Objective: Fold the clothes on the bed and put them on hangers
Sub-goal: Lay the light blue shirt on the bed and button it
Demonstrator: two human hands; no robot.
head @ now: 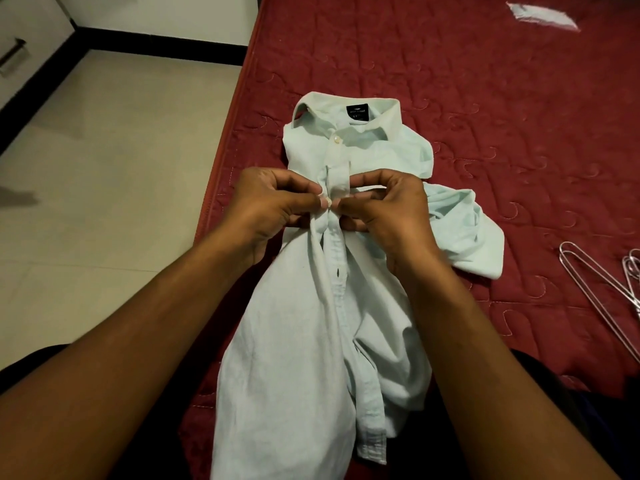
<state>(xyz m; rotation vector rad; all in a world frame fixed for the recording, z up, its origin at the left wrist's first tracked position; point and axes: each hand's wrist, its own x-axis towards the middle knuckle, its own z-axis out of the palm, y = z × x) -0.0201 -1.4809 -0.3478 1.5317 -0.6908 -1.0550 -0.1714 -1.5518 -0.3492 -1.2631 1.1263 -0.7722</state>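
Note:
A pale mint button-up shirt (304,323) lies on the red quilted bed (485,98), collar away from me, with a dark label inside the collar. Its lower part hangs over the bed's near edge toward me. My left hand (266,209) pinches the left side of the button placket at a small white button. My right hand (384,213) pinches the right side of the placket just opposite, fingertips almost meeting the left hand's. One sleeve lies bunched to the right of my right hand. The top button near the collar looks fastened.
Metal wire hangers (599,292) lie on the bed at the right edge. A white cloth (540,15) sits at the far right of the bed. A tiled floor (104,168) lies to the left, with a drawer handle (12,53) at far left.

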